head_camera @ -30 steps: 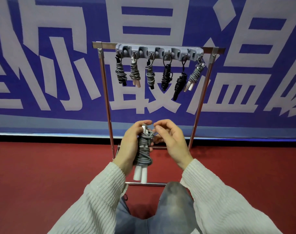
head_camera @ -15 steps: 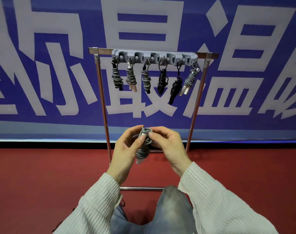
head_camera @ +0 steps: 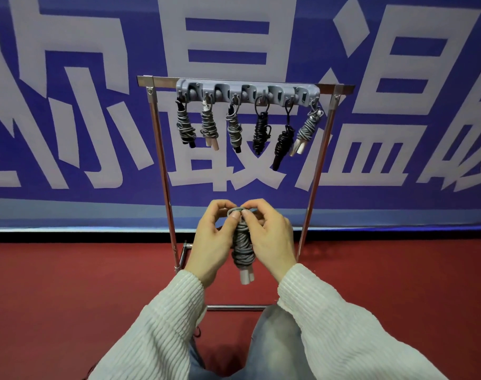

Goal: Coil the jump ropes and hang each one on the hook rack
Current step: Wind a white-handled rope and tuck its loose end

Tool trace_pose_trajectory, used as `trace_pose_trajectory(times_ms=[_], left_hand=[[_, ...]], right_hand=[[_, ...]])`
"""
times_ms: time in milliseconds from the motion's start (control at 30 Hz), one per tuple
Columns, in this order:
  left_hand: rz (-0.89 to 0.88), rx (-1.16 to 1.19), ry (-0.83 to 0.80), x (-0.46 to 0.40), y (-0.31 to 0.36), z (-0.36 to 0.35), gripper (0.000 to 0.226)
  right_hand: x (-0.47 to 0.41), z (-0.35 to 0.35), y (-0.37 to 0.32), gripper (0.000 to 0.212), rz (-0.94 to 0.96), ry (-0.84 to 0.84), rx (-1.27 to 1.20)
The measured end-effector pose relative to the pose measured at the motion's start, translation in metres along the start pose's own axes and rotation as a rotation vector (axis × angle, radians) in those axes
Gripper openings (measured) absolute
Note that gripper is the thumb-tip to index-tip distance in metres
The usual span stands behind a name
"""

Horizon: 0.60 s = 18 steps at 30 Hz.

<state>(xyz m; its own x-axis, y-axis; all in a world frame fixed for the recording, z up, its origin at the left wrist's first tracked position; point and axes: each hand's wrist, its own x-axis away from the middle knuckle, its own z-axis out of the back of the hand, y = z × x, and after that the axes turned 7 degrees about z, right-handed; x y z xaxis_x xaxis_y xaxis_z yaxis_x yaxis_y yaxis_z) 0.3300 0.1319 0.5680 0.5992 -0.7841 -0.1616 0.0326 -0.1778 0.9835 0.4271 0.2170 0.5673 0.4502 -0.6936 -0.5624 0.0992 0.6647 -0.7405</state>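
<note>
The left hand (head_camera: 214, 239) and right hand (head_camera: 270, 237) both pinch the top loop of a coiled grey jump rope (head_camera: 242, 249), which hangs between them in front of the stand. The loop should be kept wide enough to slip over a hook. Six bundles seem to crowd the hook rack (head_camera: 247, 91), leaving little free room along it.

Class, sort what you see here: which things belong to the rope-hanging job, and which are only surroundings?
Part of the job:
coiled grey rope, pinched by left hand and right hand
hook rack
six hung ropes
metal stand

Only surroundings:
blue banner
red floor
</note>
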Motion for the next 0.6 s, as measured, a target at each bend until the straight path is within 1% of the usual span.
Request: trace_pose_trajectory(times_ms=[67, 133, 233, 333, 400, 433, 533, 600], left_hand=[[0.02, -0.046, -0.007, -0.015, 0.0, -0.002, 0.002], [0.072, -0.071, -0.052, -0.029, 0.002, -0.005, 0.001], [0.108, -0.082, -0.08, -0.053, 0.006, -0.009, 0.005], [0.035, -0.127, -0.034, -0.074, 0.012, -0.013, 0.006], [-0.038, -0.188, 0.01, -0.088, 0.016, -0.018, 0.004], [-0.048, -0.189, 0.023, -0.094, 0.019, -0.023, 0.007], [0.0, -0.067, 0.016, -0.11, 0.03, -0.047, 0.018], [-0.005, -0.004, 0.041, -0.126, 0.038, -0.066, 0.018]], right_hand=[[-0.012, 0.001, 0.003, 0.008, -0.021, -0.052, 0.136], [-0.022, 0.0, 0.006, 0.009, -0.031, -0.087, 0.168], [-0.042, 0.0, 0.008, 0.008, -0.041, -0.083, -0.029], [-0.068, 0.001, 0.014, 0.005, -0.128, -0.103, -0.179], [-0.084, 0.002, 0.017, 0.008, -0.157, -0.06, -0.211], [-0.092, 0.003, 0.017, 0.009, -0.157, -0.025, -0.232], [-0.115, 0.003, 0.008, 0.011, -0.159, 0.133, -0.36], [-0.134, 0.004, 0.005, 0.011, -0.159, 0.247, -0.422]])
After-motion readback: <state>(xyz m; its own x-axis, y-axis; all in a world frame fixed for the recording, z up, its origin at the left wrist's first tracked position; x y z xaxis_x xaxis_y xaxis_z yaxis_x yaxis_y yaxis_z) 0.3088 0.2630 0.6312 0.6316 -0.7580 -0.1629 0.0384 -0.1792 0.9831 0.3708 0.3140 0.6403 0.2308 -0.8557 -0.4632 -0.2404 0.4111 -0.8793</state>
